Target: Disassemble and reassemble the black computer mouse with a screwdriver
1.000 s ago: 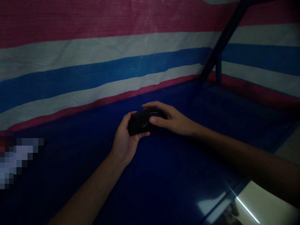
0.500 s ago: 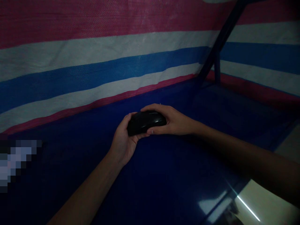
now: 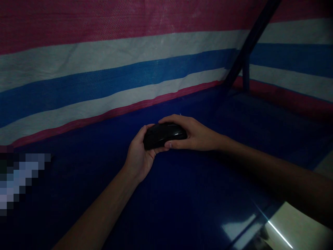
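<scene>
Between both hands is a glossy black computer mouse (image 3: 163, 136), in the middle of the head view above a dark blue surface. My left hand (image 3: 140, 154) grips its left end, with the thumb along the side and fingers beneath it. My right hand (image 3: 192, 133) closes round the right end, thumb on the near edge and fingers on the far edge. Both hands are closed on the mouse. The underside of the mouse and some fingertips are hidden.
The dark blue tabletop (image 3: 166, 208) reaches back to a sheet (image 3: 117, 83) striped in red, white and blue. A dark slanted post (image 3: 249, 45) stands at the back right. Something pixelated (image 3: 23, 177) lies at the left edge. Light reflects at the lower right.
The view has shifted slightly, so the hands and mouse appear a little further right. Both hands keep their hold on the mouse.
</scene>
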A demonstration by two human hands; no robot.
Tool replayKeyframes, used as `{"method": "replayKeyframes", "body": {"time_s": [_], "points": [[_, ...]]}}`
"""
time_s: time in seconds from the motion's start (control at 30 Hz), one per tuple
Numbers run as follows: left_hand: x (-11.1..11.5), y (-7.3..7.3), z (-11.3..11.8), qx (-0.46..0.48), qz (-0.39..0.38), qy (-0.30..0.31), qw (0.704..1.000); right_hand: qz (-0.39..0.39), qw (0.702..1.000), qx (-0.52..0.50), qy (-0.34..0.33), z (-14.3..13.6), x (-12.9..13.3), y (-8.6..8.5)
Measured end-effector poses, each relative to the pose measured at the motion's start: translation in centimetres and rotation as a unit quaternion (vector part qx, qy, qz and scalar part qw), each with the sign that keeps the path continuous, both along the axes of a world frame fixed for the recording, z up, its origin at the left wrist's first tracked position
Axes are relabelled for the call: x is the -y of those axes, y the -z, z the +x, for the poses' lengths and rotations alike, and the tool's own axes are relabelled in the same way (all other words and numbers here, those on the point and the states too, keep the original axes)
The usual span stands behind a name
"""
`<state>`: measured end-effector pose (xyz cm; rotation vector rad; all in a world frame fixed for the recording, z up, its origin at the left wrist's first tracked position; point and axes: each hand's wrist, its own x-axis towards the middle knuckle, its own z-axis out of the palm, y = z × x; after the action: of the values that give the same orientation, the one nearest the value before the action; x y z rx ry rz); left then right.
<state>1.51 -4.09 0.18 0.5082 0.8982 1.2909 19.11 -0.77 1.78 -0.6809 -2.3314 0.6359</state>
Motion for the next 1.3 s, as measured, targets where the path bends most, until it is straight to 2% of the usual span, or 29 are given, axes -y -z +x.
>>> {"method": "replayKeyframes", "body": {"time_s": [0.07,0.27,0.47,0.67,0.93,1.3], "points": [[0.0,0.0,-0.02,0.001,0.003,0.005,1.0,-0.027,1.0,-0.013,-0.002,-0.06,-0.04,0.0],[0.08,-0.28,0.05,0.0,0.016,0.015,1.0,-0.21,0.973,-0.094,0.007,-0.44,-0.32,0.01],[0.14,-0.23,0.09,-0.007,0.026,0.031,0.999,-0.211,0.973,-0.091,0.016,-0.44,-0.28,-0.31],[0.19,-0.27,-0.01,-0.019,0.03,0.052,0.998,-0.338,0.932,-0.125,0.034,-0.68,-0.26,-0.24],[0.21,-0.56,-0.12,-0.011,0.036,0.08,0.996,-0.343,0.923,-0.173,0.021,-0.71,-0.17,-0.26],[0.18,-0.41,-0.02,-0.017,0.025,0.078,0.997,-0.324,0.935,-0.142,0.031,-0.79,-0.08,-0.3]]}}
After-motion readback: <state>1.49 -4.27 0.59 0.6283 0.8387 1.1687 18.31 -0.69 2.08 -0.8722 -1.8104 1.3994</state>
